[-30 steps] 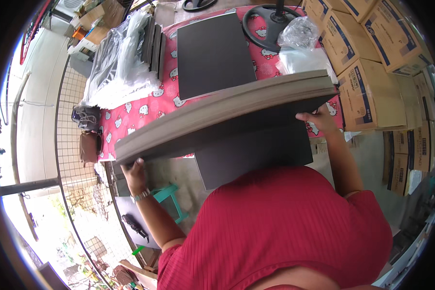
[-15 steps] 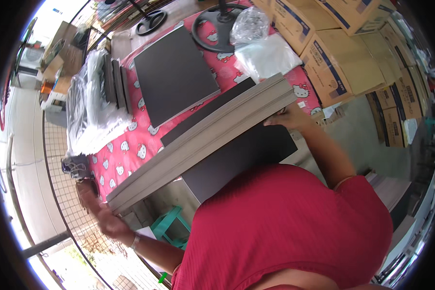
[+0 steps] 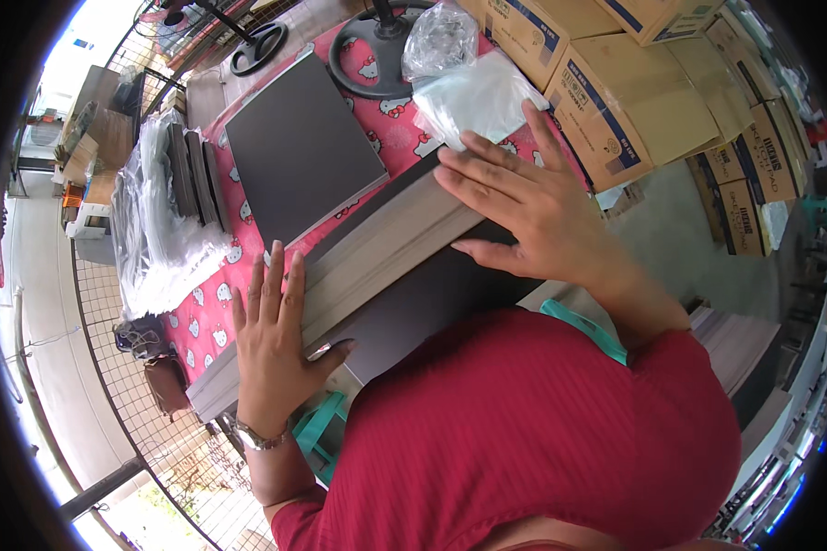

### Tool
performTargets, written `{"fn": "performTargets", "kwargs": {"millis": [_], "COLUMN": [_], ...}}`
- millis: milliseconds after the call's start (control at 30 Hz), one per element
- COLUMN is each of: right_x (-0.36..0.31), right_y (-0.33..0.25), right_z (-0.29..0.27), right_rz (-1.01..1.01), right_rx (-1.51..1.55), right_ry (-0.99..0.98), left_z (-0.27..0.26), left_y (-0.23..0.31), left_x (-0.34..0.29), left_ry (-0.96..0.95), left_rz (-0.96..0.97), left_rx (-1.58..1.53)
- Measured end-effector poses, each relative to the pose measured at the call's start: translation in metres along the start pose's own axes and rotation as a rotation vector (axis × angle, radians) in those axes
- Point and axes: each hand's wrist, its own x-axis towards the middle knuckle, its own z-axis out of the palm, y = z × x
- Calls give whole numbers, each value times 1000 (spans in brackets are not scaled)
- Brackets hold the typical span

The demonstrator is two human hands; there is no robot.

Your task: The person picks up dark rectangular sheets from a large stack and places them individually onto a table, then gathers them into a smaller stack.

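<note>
A thick stack of black sheets or boards stands on edge in front of me, its grey layered edges [image 3: 386, 243] facing up. One black face [image 3: 423, 317] shows on the near side, against my red shirt. My left hand [image 3: 271, 344] rests across the left part of the edges, fingers stretched and thumb on the near side. Over the right part lies my right hand [image 3: 542, 211], its fingers spread flat and its thumb toward the near face. Neither hand grips anything. Beyond the stack, a flat black stack [image 3: 308, 147] lies on the pink patterned tablecloth [image 3: 202, 317].
Left on the table are clear plastic wrapping [image 3: 156, 239] and several dark slabs [image 3: 198, 179]. Clear plastic bags [image 3: 478, 92] and a black round stand base [image 3: 358, 69] lie at the back. Cardboard boxes [image 3: 648, 115] are piled right; a green stool [image 3: 317, 432] stands below.
My left hand has come up from the stack's lower left end onto its top edges. My right hand has moved from the right end to lie flat over the edges.
</note>
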Motion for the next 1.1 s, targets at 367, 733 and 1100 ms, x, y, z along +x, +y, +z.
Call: {"fn": "performTargets", "kwargs": {"millis": [367,733,1100], "right_x": [-18,-19,-17], "right_y": [17,11,4], "right_z": [31,43,25], "right_rz": [-94,-28,-26], "right_rx": [-13,-23,279], "right_ry": [430,507,436], "left_z": [5,5,2], "left_y": [-18,-22,-20], "left_x": [2,7,10], "left_ry": [76,93,107], "left_rz": [203,184,186], "left_rx": [-23,-8,5]}}
